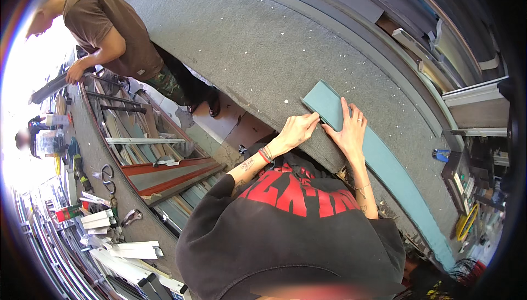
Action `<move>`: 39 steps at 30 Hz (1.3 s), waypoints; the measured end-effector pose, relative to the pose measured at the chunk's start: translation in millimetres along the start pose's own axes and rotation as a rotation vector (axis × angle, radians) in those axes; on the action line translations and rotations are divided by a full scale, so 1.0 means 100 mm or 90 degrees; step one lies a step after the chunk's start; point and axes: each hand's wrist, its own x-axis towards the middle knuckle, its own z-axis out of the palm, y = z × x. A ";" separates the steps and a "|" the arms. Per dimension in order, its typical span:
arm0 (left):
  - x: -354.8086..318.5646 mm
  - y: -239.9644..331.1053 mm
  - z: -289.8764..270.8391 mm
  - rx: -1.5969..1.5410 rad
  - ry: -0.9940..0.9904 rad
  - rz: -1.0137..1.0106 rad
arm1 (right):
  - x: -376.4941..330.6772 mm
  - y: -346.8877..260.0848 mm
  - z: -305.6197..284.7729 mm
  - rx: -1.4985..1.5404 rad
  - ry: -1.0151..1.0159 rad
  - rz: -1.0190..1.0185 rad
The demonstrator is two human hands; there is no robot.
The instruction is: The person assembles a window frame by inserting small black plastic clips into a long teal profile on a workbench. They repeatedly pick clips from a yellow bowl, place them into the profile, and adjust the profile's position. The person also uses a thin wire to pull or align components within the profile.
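A long teal channel-shaped profile (392, 171) lies on the grey carpeted bench, its squared end towards the far side and its length running to the lower right. My right hand (349, 131) spans it near that end, thumb at the near edge and fingers over the top towards the far edge. Beside it, my left hand (299, 131) is closed in a pinch at the profile's near edge. Whatever its fingertips hold is hidden or too small to name.
A person in a brown shirt (110, 23) stands at the upper left, holding a dark bar (52, 87). Frames and offcuts fill a rack (148, 135) at left. White profile pieces (132, 250) lie lower left. A blue tool (441, 155) lies at right by a box of tools (458, 182).
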 end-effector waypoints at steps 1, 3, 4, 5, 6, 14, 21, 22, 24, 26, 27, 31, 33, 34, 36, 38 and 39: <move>-0.01 0.00 0.02 0.002 0.011 -0.001 | 0.00 0.00 0.00 -0.003 -0.002 -0.002; -0.01 0.01 0.05 -0.014 0.037 -0.015 | 0.00 0.01 0.01 -0.003 -0.002 -0.003; 0.00 0.01 0.07 -0.020 0.065 -0.027 | 0.01 0.01 0.01 -0.001 -0.001 -0.003; 0.00 0.02 0.09 -0.022 0.058 -0.033 | 0.00 0.01 0.01 0.002 -0.001 -0.003; 0.01 0.03 0.11 -0.022 0.068 -0.044 | 0.00 0.01 0.02 0.005 0.002 -0.006; 0.09 0.06 0.06 0.014 0.098 -0.158 | 0.03 0.02 0.00 0.040 -0.013 -0.004; 0.20 0.00 -0.60 -0.255 -0.292 -0.241 | 0.00 0.00 -0.02 -0.013 0.006 -0.046; 0.25 -0.02 -0.71 -0.299 -0.333 -0.279 | 0.01 -0.01 -0.03 -0.027 0.006 -0.053; 0.42 -0.06 -0.89 -0.395 -0.486 -0.374 | 0.06 -0.02 -0.06 -0.028 -0.034 -0.040; 0.68 -0.12 -1.00 -0.276 -0.339 -0.154 | 0.11 -0.01 -0.13 0.003 -0.102 -0.006; 0.81 -0.14 -1.00 -0.292 -0.404 -0.121 | 0.11 -0.03 -0.17 0.011 -0.139 -0.010; 1.21 -0.20 -0.83 -0.329 -0.632 -0.151 | 0.04 -0.10 -0.29 0.078 -0.199 -0.044; 1.29 -0.23 -0.77 -0.369 -0.670 -0.121 | 0.02 -0.12 -0.34 0.117 -0.236 -0.020; 1.31 -0.26 -0.78 -0.353 -0.670 -0.109 | 0.03 -0.13 -0.36 0.122 -0.242 -0.015; 1.36 -0.34 -0.88 -0.343 -0.658 -0.061 | 0.09 -0.10 -0.43 0.131 -0.258 -0.004; 1.45 -0.45 -1.06 -0.326 -0.630 -0.036 | 0.11 -0.09 -0.54 0.140 -0.280 -0.003; 1.53 -0.51 -1.15 -0.319 -0.618 -0.025 | 0.13 -0.08 -0.61 0.138 -0.290 0.005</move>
